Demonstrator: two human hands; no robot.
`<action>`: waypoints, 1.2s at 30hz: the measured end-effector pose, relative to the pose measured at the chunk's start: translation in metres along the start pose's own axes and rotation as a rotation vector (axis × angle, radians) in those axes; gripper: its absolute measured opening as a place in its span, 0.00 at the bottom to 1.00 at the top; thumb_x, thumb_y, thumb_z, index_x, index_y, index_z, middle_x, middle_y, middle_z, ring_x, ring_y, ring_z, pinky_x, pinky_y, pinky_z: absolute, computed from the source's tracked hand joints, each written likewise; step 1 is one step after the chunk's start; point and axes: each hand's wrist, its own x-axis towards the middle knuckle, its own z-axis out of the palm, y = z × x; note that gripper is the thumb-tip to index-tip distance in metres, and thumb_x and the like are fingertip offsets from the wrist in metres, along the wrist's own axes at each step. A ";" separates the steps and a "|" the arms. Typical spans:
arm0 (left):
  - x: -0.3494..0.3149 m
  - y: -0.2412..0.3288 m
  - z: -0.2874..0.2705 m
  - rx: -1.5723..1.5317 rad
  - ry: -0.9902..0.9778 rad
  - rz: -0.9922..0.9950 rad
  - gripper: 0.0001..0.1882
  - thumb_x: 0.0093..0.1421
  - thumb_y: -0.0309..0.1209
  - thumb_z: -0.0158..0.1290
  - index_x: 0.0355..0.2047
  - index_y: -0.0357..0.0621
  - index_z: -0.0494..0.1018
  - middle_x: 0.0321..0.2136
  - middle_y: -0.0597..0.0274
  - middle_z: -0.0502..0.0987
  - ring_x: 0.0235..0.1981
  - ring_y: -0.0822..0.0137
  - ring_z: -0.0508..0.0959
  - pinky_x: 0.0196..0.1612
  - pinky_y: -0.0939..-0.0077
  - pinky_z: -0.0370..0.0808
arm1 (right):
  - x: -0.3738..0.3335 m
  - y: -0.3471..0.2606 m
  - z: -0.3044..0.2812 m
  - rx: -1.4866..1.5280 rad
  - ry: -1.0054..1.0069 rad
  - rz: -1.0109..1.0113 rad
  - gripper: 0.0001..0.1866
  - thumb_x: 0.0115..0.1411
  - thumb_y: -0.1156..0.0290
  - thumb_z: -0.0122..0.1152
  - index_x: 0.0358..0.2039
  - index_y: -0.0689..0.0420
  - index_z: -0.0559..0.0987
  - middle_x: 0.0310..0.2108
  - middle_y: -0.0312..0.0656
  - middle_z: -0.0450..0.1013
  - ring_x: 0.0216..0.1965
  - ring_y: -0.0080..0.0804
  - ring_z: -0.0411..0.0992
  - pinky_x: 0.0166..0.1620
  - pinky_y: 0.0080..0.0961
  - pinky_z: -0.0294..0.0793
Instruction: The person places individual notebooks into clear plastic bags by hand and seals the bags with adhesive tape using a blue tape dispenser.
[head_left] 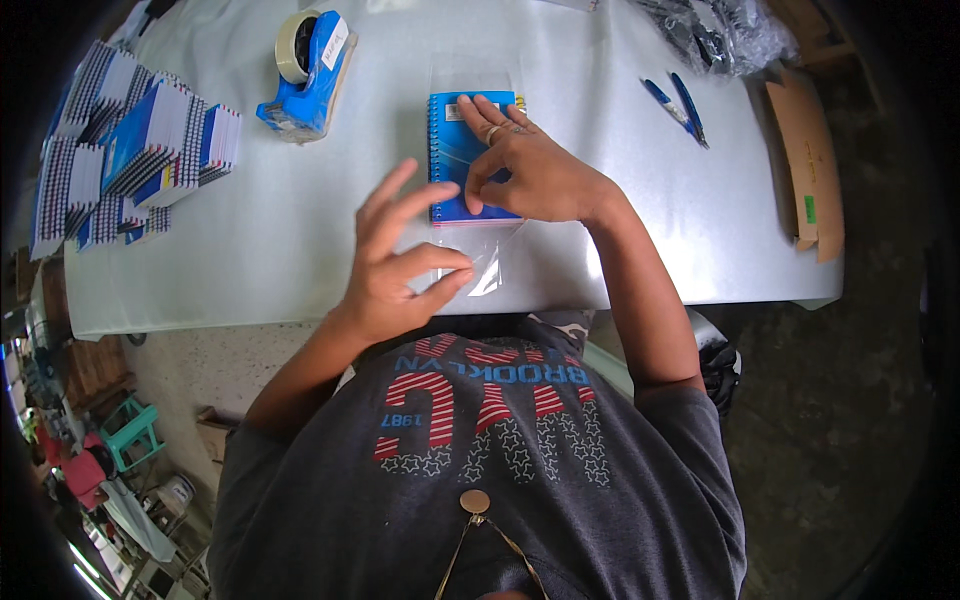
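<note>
A small blue spiral notebook (455,160) lies on the table, its wire binding along the left side. Clear plastic film (487,262) sticks out beyond its near and far ends, seemingly a sleeve around it. My right hand (540,170) rests over the notebook, several fingers stretched across its upper part, the index finger and thumb bent over its lower right. Just left of the near end is my left hand (390,275); its thumb and index fingertip are pinched together at the film's left edge, the other fingers raised and apart.
Stacks of spiral notebooks (150,140) stand at the left. A blue tape dispenser (318,80) with a roll sits at the back left. Two pens (680,108) lie at the right, near a brown cardboard piece (803,165). Crumpled clear plastic (715,35) is at the back right.
</note>
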 end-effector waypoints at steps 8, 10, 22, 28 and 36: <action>0.037 -0.114 -0.094 0.227 0.500 -0.638 0.21 0.62 0.46 0.48 0.48 0.45 0.73 0.46 0.60 0.72 0.45 0.72 0.71 0.44 0.75 0.68 | 0.003 -0.004 -0.004 -0.080 0.070 -0.028 0.19 0.45 0.73 0.62 0.42 0.54 0.78 0.65 0.58 0.51 0.68 0.50 0.48 0.69 0.39 0.44; 0.042 -0.136 -0.106 -0.170 0.305 -1.089 0.23 0.62 0.49 0.46 0.47 0.46 0.73 0.42 0.68 0.72 0.33 0.76 0.69 0.33 0.84 0.63 | 0.006 -0.015 -0.008 0.065 0.078 0.142 0.33 0.42 0.75 0.67 0.52 0.53 0.69 0.63 0.53 0.57 0.64 0.52 0.56 0.65 0.37 0.55; 0.071 -0.165 -0.138 -0.432 -0.140 -1.114 0.23 0.63 0.45 0.50 0.48 0.39 0.72 0.38 0.73 0.72 0.24 0.79 0.62 0.21 0.87 0.59 | 0.009 -0.011 -0.003 0.038 0.127 0.179 0.36 0.39 0.71 0.71 0.51 0.54 0.67 0.53 0.46 0.68 0.56 0.50 0.65 0.61 0.38 0.60; -0.011 -0.200 -0.131 -0.545 -0.143 -0.478 0.19 0.65 0.40 0.49 0.47 0.36 0.71 0.43 0.65 0.73 0.37 0.72 0.69 0.40 0.80 0.68 | 0.010 -0.013 0.002 -0.037 0.168 0.129 0.35 0.40 0.74 0.71 0.51 0.56 0.68 0.61 0.47 0.61 0.57 0.51 0.64 0.59 0.37 0.66; -0.017 -0.171 -0.098 -0.356 0.247 -1.032 0.18 0.62 0.39 0.55 0.40 0.33 0.75 0.32 0.62 0.78 0.32 0.74 0.76 0.38 0.79 0.75 | 0.008 -0.012 -0.005 0.032 0.117 0.154 0.34 0.40 0.75 0.71 0.50 0.56 0.68 0.60 0.47 0.63 0.55 0.51 0.66 0.58 0.36 0.67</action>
